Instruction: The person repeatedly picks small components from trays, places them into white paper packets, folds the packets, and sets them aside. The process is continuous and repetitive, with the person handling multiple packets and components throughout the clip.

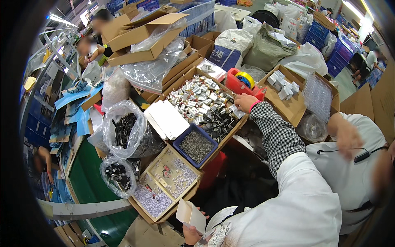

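Observation:
At the lower middle, my left hand is closed around a small white open-topped carton, held tilted beside a wooden tray. My right arm reaches forward in a checkered sleeve cover. The right hand has its fingers bent together at the near end of a red tape dispenser with a yellow roll; what they pinch, if anything, cannot be made out. Just below that hand lies a large cardboard box with many silver battery-like packs and black plastic parts.
A blue bin of small screws adjoins the wooden tray of tiny pale parts. White sheets and bags of black parts lie left. White boxes fill a carton. A co-worker's hand is close on the right.

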The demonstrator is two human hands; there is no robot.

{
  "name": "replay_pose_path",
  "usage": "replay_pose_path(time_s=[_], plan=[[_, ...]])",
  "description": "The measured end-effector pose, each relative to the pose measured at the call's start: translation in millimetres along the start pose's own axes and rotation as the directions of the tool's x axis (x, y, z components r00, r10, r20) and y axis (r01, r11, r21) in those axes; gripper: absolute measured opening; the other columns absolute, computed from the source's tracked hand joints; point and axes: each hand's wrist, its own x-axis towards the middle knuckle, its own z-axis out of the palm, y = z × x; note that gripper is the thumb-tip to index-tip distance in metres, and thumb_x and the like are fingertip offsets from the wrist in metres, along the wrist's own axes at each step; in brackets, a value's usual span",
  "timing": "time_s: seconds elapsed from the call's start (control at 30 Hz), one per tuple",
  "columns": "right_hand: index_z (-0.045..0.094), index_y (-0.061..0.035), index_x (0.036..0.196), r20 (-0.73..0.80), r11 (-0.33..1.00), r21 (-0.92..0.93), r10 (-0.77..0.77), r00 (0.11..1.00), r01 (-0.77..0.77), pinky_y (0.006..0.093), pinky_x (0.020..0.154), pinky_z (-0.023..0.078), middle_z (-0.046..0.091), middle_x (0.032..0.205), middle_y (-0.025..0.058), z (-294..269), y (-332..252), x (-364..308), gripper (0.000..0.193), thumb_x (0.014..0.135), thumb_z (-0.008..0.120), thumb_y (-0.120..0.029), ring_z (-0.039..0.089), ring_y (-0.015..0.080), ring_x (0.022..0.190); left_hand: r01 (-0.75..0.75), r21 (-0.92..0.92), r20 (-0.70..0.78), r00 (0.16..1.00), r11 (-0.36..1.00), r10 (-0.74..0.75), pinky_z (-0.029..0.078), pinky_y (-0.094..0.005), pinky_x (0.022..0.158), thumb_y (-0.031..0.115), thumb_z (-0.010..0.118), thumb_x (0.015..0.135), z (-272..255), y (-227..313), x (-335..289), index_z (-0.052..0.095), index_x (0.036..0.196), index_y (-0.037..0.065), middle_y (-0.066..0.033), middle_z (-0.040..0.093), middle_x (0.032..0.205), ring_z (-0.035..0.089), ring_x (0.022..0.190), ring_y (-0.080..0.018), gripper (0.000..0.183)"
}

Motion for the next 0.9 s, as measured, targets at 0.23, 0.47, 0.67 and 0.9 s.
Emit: replay_pose_path(time_s=[0.23,0.47,0.67,0.9], plan=[[0.054,-0.0072,0.091,-0.106,0.991,0.137,0.01,0.994,0.004,0.0386,0.087,0.041,0.055,0.096,0.011,-22,1,1,0.015,0.077,0.06,-0.011,0.054,0.0293,0.093,-0.037,0.035,0.053,0.998,0.999,0.035,0.046,-0.0471,0.09,0.043,0.048,0.089,4,8,-2,0.029,0.134,-0.001,-0.0168,0.043,0.127,0.05,0.108,-0.029,0.066],[0.045,-0.0063,0.097,0.036,0.841,0.495,0.23,0.973,-0.217,0.033,0.068,0.048,0.057,0.078,0.0085,-23,4,9,0.02,0.082,0.057,-0.01,0.06,0.0215,0.077,-0.044,0.039,0.063,0.997,0.998,0.041,0.045,-0.0465,0.09,0.045,0.049,0.087,2,5,7,0.029,0.135,0.0,-0.0162,0.043,0.128,0.05,0.108,-0.0286,0.069],[0.048,-0.0002,0.115,0.22,-0.02,0.975,0.233,0.947,-0.221,0.0297,0.075,0.053,0.061,0.099,0.0098,-12,-9,14,0.041,0.078,0.063,-0.002,0.061,0.0171,0.088,0.001,0.037,-0.085,0.996,0.999,0.002,0.048,-0.0481,0.086,0.057,0.063,0.071,6,4,2,0.03,0.131,-0.003,-0.0172,0.043,0.125,0.051,0.105,-0.0283,0.091],[0.051,-0.0002,0.114,0.316,-0.482,0.869,0.37,0.874,-0.111,0.0342,0.074,0.051,0.062,0.102,0.0095,25,-36,87,0.035,0.082,0.063,-0.01,0.061,0.0204,0.093,-0.082,0.106,-0.086,0.992,0.991,0.092,0.045,-0.047,0.09,0.048,0.05,0.086,13,5,-2,0.03,0.134,0.0,-0.0165,0.043,0.128,0.05,0.108,-0.0296,0.072]])
